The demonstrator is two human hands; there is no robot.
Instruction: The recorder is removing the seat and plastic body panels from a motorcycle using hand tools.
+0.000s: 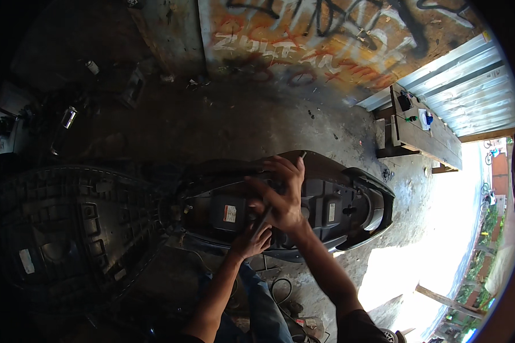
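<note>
A scooter body (252, 197) lies across the view beneath my hands, its inner underseat parts exposed. My left hand (252, 241) is closed round a dark, bar-shaped tool (262, 222), whose exact kind I cannot make out. The tool slants up toward my right hand (283, 197), which is over the middle of the scooter with its fingers apart. A thin tip (304, 154) shows beside the right fingertips; whether it belongs to the same tool is hidden. Under and around the hands are black plastic covers, one with a white label (229, 214).
To the left, the seat (74, 228) is tipped open, ribbed underside up. A wooden bench (426, 134) with small items stands by a corrugated metal wall (469, 83) at the far right. My legs (263, 303) are close to the scooter's near side, with a dark hose (281, 290) on the floor.
</note>
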